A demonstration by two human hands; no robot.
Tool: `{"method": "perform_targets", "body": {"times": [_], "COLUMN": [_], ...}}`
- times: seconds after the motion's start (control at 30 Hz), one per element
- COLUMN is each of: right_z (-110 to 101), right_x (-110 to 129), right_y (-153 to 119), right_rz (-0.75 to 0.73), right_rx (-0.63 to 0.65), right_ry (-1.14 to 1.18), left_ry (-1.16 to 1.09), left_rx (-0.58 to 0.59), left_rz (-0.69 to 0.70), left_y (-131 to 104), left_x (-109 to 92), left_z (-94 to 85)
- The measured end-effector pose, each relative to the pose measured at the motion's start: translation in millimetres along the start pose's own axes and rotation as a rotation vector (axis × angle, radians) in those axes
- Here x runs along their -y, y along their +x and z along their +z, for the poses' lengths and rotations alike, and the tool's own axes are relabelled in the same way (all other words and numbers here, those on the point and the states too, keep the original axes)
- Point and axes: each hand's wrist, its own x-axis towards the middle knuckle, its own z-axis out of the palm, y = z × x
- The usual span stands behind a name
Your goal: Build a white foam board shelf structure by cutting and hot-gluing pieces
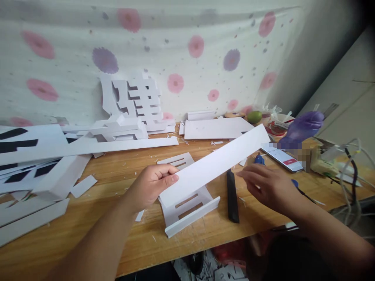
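My left hand is closed on a long white foam-board strip, thumb on top near its lower left end. The strip slants up to the right in the air. Beneath it on the table lies a white cut-out piece with rectangular slots and a raised strip along its front edge; the held strip hides part of it. My right hand hovers right of the strip, apart from it, fingers loosely bent and nothing visible in them. Just left of those fingers lies a long black tool or handle, its kind unclear.
White cut-outs lean against the flowered curtain. More boards are piled at left, and a flat board lies behind. At right are a phone, a blue-capped item, a purple bag and cables. Scraps litter the table.
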Motion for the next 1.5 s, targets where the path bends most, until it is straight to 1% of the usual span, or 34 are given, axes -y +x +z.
{"method": "perform_targets", "body": {"times": [0.07, 0.1, 0.13, 0.2, 0.27, 0.33, 0.57, 0.73, 1.0, 1.2, 1.4, 1.5], "right_z": [-13.3, -19.0, -23.5, -28.0, -27.2, -23.7, -15.0, -13.4, -15.7, -13.5, -14.1, -13.8], "right_x": [5.0, 8.4, 12.1, 18.8, 23.1, 24.3, 20.1, 20.6, 28.4, 30.9, 31.9, 28.0], "right_y": [4.9, 8.6, 12.7, 20.9, 27.0, 29.9, 27.5, 27.7, 30.3, 30.0, 31.3, 31.9], "right_rz": [0.008, -0.001, -0.016, -0.054, -0.091, -0.110, -0.105, -0.084, -0.057, -0.045, -0.048, -0.073], "right_rx": [-0.270, -0.356, -0.373, -0.268, -0.155, -0.104, -0.084, -0.075, -0.070, -0.088, -0.080, -0.086], "right_ry": [-0.032, -0.046, -0.053, -0.042, -0.021, -0.008, 0.169, 0.269, 0.361, 0.369, 0.389, 0.323], "left_ry": [-0.048, -0.062, -0.075, -0.117, -0.184, -0.261, -0.479, -0.552, -0.568, -0.539, -0.512, -0.476], "left_rx": [0.025, 0.038, 0.058, 0.108, 0.158, 0.196, 0.216, 0.216, 0.192, 0.153, 0.165, 0.181], "left_rz": [-0.005, -0.011, -0.017, -0.021, -0.008, 0.002, 0.020, 0.022, -0.003, -0.029, -0.010, -0.004], "left_y": [-0.9, -1.4, -1.9, -3.0, -4.5, -6.2, -9.5, -9.6, -9.7, -9.7, -9.8, -8.4], "left_x": [-2.4, -3.6, -4.7, -6.8, -8.2, -8.8, -3.3, 1.5, 2.6, 1.3, 2.4, 0.9], "left_z": [0.0, 0.0, 0.1, 0.5, 0.7, 0.6, -0.2, 1.5, 3.4, 3.7, 3.7, -0.6]}}
